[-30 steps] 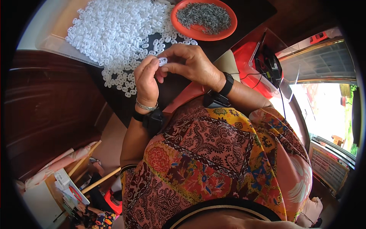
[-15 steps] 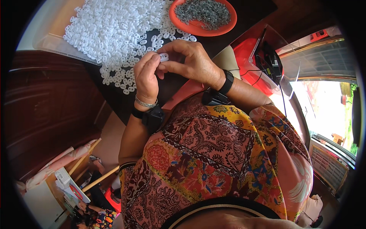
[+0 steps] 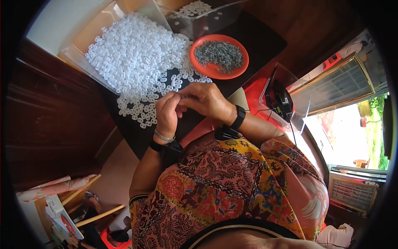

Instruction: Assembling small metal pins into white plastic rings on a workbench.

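Observation:
Over the dark table, my left hand and my right hand meet with thumbs and fingertips pressed together. Both are closed. The small white oval piece with two holes, seen between them a moment earlier, is now covered by my fingers; my left fingers appear to keep hold of it. What my right fingertips pinch is hidden. A large heap of similar white oval pieces lies beyond my left hand, spilling onto the tabletop. Past my right hand, an orange-red plate carries a pile of small grey metal pieces.
The heap spreads from a clear plastic bin on its side. Another clear container with white pieces stands behind. At right, a clear box holds a black device with cables. A person is partly visible at lower left.
The view has tilted up, showing the far container and more of the table. My fingers have closed together, covering the white oval piece that showed between them.

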